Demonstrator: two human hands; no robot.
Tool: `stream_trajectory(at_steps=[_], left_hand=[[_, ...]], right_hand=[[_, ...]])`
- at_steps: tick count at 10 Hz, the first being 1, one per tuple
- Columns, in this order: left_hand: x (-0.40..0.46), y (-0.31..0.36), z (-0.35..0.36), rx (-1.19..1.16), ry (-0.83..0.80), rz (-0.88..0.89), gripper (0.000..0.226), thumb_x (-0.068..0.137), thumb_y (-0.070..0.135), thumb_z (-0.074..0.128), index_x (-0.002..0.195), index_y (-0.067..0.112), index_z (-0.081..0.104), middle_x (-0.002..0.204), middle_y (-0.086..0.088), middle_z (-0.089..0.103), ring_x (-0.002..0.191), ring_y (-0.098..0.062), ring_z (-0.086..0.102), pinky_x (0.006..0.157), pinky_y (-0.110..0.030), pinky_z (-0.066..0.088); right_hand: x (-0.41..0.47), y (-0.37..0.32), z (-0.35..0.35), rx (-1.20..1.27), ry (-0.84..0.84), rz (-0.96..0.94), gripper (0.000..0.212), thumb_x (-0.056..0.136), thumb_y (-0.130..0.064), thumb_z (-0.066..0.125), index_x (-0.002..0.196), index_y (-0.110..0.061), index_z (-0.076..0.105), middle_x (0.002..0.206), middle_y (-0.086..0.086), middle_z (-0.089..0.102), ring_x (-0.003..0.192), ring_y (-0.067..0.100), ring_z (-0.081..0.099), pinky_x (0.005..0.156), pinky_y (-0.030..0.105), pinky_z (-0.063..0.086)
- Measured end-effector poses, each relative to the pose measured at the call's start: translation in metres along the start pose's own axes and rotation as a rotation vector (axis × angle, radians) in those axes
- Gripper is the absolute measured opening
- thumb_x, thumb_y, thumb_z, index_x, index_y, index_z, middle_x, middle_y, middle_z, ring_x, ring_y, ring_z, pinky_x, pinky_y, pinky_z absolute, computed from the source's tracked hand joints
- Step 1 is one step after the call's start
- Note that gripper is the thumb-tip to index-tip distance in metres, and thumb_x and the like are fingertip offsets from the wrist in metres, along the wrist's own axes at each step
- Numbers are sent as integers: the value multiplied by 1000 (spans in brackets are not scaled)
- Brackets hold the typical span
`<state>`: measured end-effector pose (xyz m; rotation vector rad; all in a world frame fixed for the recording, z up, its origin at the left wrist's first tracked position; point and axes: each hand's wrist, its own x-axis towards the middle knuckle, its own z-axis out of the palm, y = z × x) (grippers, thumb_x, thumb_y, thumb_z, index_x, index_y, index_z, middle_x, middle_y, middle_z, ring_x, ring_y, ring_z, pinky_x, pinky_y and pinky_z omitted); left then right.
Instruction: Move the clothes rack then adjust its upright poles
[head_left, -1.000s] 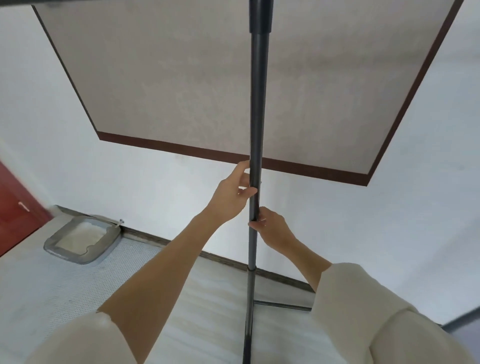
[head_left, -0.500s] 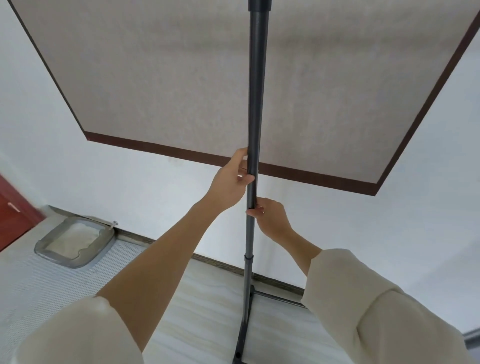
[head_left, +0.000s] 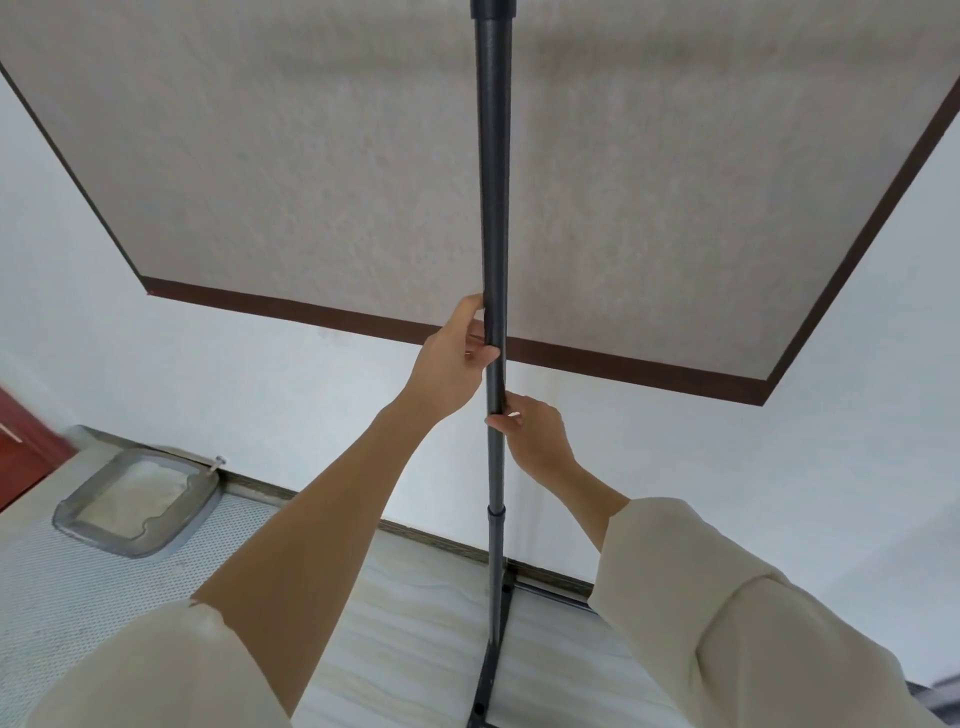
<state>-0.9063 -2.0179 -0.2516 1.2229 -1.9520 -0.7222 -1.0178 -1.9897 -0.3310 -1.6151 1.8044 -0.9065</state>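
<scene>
A dark grey upright pole (head_left: 493, 171) of the clothes rack runs from the top edge of the view down to its black base foot (head_left: 488, 670) on the floor. The wide upper tube ends where a thinner lower tube (head_left: 496, 473) comes out, with a collar (head_left: 496, 512) further down. My left hand (head_left: 452, 358) is wrapped around the upper tube near its lower end. Just below it, my right hand (head_left: 530, 436) grips the pole at the joint. A low crossbar (head_left: 550, 590) leaves the base to the right.
A white wall stands behind the pole, with a large beige panel (head_left: 311, 156) framed in dark brown above. A grey tray (head_left: 137, 506) lies on the perforated mat at the left. A red door edge (head_left: 21, 447) is at far left.
The view has tilted down, showing the collar and base foot. The collar sits further below my hands than before. Both hands keep their grip on the pole.
</scene>
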Motion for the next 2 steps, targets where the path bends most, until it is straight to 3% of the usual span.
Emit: stream_trajectory(at_steps=[2], left_hand=[[-8, -6, 9, -42, 63, 6, 51, 93, 9, 48, 140, 15, 29, 114, -11, 61, 102, -23, 59, 84, -24, 47]], right_hand=[[-7, 6, -3, 35, -91, 94, 29, 100, -16, 47, 126, -7, 57, 127, 12, 62, 115, 27, 59, 98, 32, 46]])
